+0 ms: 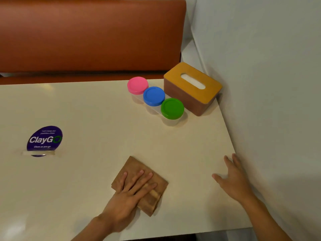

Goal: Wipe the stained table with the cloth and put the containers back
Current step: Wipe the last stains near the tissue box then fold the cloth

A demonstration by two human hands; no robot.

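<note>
A folded brown cloth (133, 169) lies on the cream table (97, 119) near the front edge. My left hand (128, 193) presses flat on the cloth with straight fingers. My right hand (232, 178) rests open on the table by the right edge, close to the wall. Three clear containers stand in a diagonal row at the back right: a pink-lidded one (137, 85), a blue-lidded one (153, 96) and a green-lidded one (172, 108). They touch one another and share a clear holder.
A brown tissue box with a yellow lid (192, 87) stands in the back right corner behind the containers. A purple "ClayGo" sign (44, 140) stands on the left. An orange bench back (90, 35) runs behind the table. A white wall (269, 84) borders the right edge.
</note>
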